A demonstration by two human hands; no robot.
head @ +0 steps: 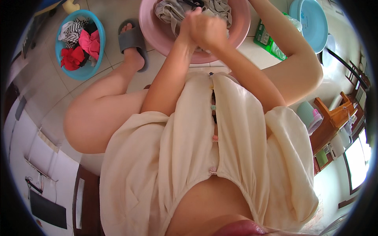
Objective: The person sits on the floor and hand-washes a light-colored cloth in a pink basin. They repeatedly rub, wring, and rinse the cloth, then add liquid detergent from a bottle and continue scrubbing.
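Note:
My left hand (189, 29) and my right hand (211, 31) are pressed together above a pink plastic basin (148, 32). The right is curled like a fist and slightly blurred, partly covering the left. Wet-looking grey cloth (168, 13) lies bunched in the basin, behind and around both hands. A darker strip or band (193, 3) rests on it near the top edge of the view. Whether any cloth is gripped between the fingers is hidden.
At left, a blue basin (102, 53) holds red, pink and striped clothes. A slippered foot (134, 53) stands between the basins. Right of the pink basin are a green plastic package (263, 34) and a light-blue basin (317, 26). A wooden stool (335, 110) stands farther right.

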